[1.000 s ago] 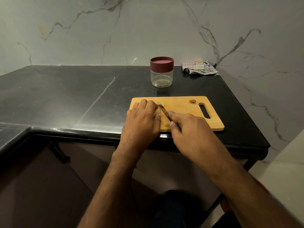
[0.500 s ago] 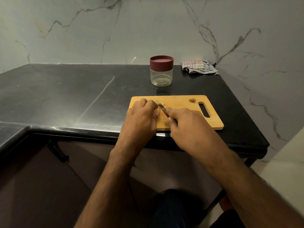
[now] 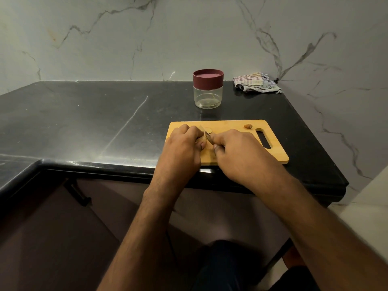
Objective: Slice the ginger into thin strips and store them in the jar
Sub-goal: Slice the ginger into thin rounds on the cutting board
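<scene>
On the wooden cutting board [image 3: 231, 152] at the counter [image 3: 84, 122] edge, the left hand [image 3: 182, 148] curls its fingers over the ginger [image 3: 203, 140], pinning it down, while the right hand [image 3: 237, 152] has its grip clenched around a small knife [image 3: 206, 135], the blade angled against the ginger's exposed end. One cut round slice [image 3: 208, 130] lies just beyond the blade, and a small knobbly offcut [image 3: 248, 126] sits near the board's handle slot. The jar [image 3: 208, 89] stands behind the board with its maroon lid on, so nothing is stored yet. The left fingertips sit right beside the blade; a slip on the rounded, hard root could nick them, and the board, hanging close to the counter lip, might shift under pressure
</scene>
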